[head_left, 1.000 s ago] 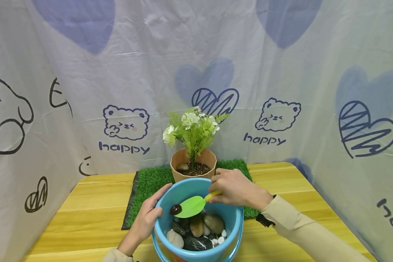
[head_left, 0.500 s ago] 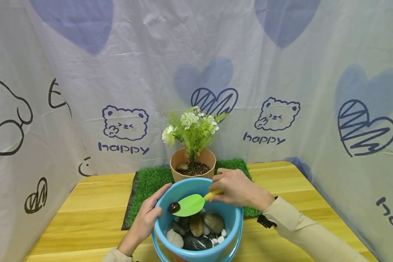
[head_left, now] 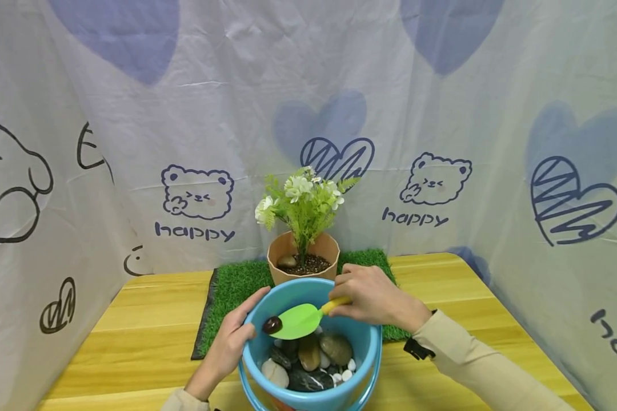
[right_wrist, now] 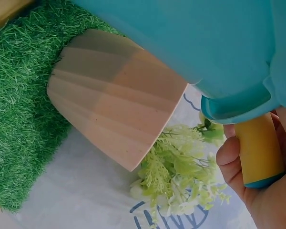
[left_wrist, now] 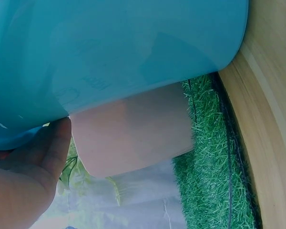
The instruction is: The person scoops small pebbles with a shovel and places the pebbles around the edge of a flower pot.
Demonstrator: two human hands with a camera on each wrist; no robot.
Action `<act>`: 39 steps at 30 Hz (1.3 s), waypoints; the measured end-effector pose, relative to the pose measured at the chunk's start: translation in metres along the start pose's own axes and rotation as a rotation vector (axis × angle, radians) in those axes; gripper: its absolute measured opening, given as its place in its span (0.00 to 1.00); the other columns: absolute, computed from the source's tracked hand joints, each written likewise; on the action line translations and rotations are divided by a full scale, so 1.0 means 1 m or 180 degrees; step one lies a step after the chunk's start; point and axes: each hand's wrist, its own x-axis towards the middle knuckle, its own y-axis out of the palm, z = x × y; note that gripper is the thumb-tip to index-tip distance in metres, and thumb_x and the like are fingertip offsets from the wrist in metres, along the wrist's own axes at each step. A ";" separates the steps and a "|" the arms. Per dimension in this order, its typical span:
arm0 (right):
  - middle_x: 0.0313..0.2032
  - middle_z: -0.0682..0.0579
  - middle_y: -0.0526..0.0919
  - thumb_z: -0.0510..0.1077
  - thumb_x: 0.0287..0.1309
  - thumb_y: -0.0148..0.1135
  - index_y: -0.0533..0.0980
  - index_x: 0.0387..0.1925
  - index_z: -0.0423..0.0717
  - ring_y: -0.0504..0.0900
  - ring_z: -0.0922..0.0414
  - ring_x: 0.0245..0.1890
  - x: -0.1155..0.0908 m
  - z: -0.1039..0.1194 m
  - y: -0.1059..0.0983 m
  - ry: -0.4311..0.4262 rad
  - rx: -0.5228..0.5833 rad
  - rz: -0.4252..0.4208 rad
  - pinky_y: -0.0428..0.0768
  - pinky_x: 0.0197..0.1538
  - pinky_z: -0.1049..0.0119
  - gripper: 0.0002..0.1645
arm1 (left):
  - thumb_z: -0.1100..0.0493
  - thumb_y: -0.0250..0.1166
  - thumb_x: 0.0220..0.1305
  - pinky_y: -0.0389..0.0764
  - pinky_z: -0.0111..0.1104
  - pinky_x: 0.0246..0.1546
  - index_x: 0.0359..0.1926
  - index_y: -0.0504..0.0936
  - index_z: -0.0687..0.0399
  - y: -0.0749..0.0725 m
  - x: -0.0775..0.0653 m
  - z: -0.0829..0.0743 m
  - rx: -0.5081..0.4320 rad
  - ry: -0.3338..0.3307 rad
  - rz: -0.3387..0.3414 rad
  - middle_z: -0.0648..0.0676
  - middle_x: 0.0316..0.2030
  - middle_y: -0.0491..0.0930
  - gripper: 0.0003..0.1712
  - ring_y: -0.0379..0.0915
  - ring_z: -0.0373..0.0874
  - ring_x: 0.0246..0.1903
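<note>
My right hand grips the yellow handle of a small trowel, whose green blade reaches into the blue bucket. A glossy dark brown pebble lies at the blade's tip, close to the bucket's inner left wall. With my left hand I hold the bucket's left rim; in the left wrist view its fingers bend up to the rim. Below the blade, the bucket holds several large stones and small white pebbles.
Behind the bucket, a peach flowerpot with white flowers stands on a green turf mat. Inside the pot lie dark soil and a brown stone. The mat lies on a wooden table, before a printed cloth.
My right hand has shifted the trowel slightly left and up, and the brown pebble has moved with its tip toward the bucket's left wall. The left hand has stayed on the rim.
</note>
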 end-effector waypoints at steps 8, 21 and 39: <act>0.27 0.66 0.81 0.61 0.48 0.71 0.87 0.33 0.61 0.65 0.66 0.27 -0.001 0.000 0.001 0.0034 -0.0019 0.0009 0.62 0.26 0.77 0.13 | 0.70 0.45 0.53 0.80 0.31 0.48 0.73 0.63 0.52 0.001 0.000 -0.001 -0.0018 0.0027 0.0004 0.62 0.66 0.70 0.42 0.75 0.57 0.58; 0.27 0.67 0.82 0.62 0.48 0.71 0.87 0.34 0.61 0.65 0.67 0.27 -0.003 0.002 0.001 0.0065 -0.0033 -0.0038 0.62 0.26 0.78 0.15 | 0.70 0.45 0.53 0.80 0.31 0.47 0.73 0.62 0.50 0.001 0.000 -0.001 -0.0026 -0.0056 -0.0005 0.61 0.66 0.70 0.43 0.75 0.56 0.58; 0.28 0.65 0.83 0.62 0.49 0.70 0.88 0.36 0.59 0.67 0.67 0.28 -0.004 0.002 0.001 0.0087 0.0011 -0.0063 0.64 0.27 0.79 0.16 | 0.69 0.45 0.53 0.80 0.31 0.46 0.73 0.62 0.50 0.001 0.000 0.000 -0.0081 -0.0039 0.0015 0.62 0.66 0.70 0.42 0.75 0.57 0.58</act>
